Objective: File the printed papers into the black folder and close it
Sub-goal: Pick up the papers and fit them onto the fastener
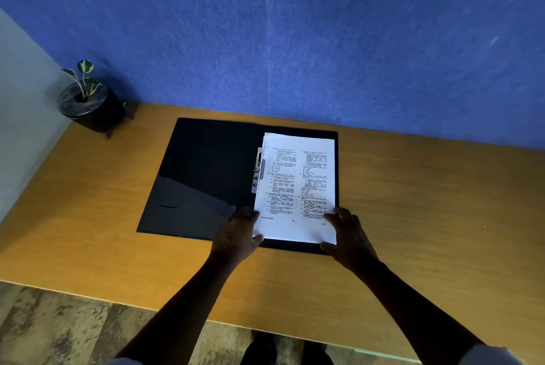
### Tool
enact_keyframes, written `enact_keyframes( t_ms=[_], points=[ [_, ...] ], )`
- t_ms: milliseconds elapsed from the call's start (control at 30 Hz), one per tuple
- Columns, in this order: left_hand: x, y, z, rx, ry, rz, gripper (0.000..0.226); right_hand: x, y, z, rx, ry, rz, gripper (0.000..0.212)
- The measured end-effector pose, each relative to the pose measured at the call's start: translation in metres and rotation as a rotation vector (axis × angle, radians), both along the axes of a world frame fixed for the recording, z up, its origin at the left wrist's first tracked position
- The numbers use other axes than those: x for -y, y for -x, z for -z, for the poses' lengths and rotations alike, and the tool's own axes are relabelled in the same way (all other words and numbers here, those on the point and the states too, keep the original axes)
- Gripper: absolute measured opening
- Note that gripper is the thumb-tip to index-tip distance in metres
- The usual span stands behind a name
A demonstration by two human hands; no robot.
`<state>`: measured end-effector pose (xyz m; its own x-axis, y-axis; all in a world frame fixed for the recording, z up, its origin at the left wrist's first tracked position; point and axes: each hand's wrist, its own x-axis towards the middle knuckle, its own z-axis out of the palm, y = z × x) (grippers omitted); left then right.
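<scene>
Both hands, left hand point(240, 235) and right hand point(349, 236), pinch the white printed paper stack's point(298, 184) lower corners, squaring it beside the metal clip point(258, 171) on the open black folder point(203, 176), centre frame.

two bare forearms, left hand point(239, 236) and right hand point(348, 239) without rings or watch, pale short sleeve edges near the elbows, dark shoes below

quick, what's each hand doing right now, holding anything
Left hand: closed on the bottom left corner of the printed papers.
Right hand: closed on their bottom right corner, over the open black folder.
</scene>
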<state>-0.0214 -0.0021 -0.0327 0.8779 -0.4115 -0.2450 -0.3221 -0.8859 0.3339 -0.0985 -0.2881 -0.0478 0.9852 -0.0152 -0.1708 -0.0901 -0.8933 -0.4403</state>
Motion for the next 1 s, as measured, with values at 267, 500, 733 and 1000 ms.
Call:
enact_keyframes(
  t_ms=[267, 500, 733, 1000],
  points=[
    [0.000, 0.000, -0.003, 0.000, -0.014, 0.016, 0.050, 0.000, -0.003, -0.004, -0.038, -0.014, 0.011, 0.078],
    [-0.001, 0.004, -0.002, 0.000, 0.024, -0.005, 0.058, 0.003, -0.034, -0.017, 0.029, -0.102, 0.167, 0.070],
    [-0.001, 0.005, -0.002, -0.028, 0.033, -0.051, 0.067, 0.017, -0.118, -0.029, -0.012, 0.025, 0.114, 0.068],
    [-0.004, 0.010, 0.001, -0.007, 0.044, -0.038, 0.068, 0.014, -0.223, -0.036, -0.091, 0.072, -0.037, 0.075]
  ],
)
